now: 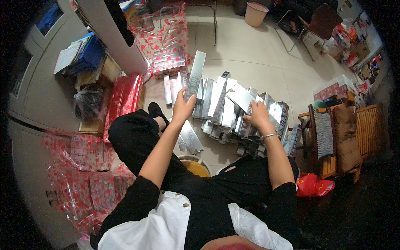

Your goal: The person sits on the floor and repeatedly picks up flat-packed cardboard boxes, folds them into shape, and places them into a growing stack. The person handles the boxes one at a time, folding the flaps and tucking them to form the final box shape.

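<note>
My left hand (183,107) is wrapped round the lower end of a long, narrow silver box (197,68), which stands tilted up with dark print on its side. To the right, my right hand (259,116) grips the near end of another silver box (239,96) that slants over the pile. Beneath and between both hands lies a heap of similar silver boxes (228,113), stacked loosely on the floor. A few more silver boxes (191,137) lie apart, close to my left foot. The fingertips under the right-hand box are partly hidden.
Heart-patterned plastic wrap covers bundled boxes at the far left (168,37) and near left (89,175). A red package (124,96) leans by a white column. Right are a bamboo chair (368,129) and a red bag (313,185); a pink bin (256,14) stands far back.
</note>
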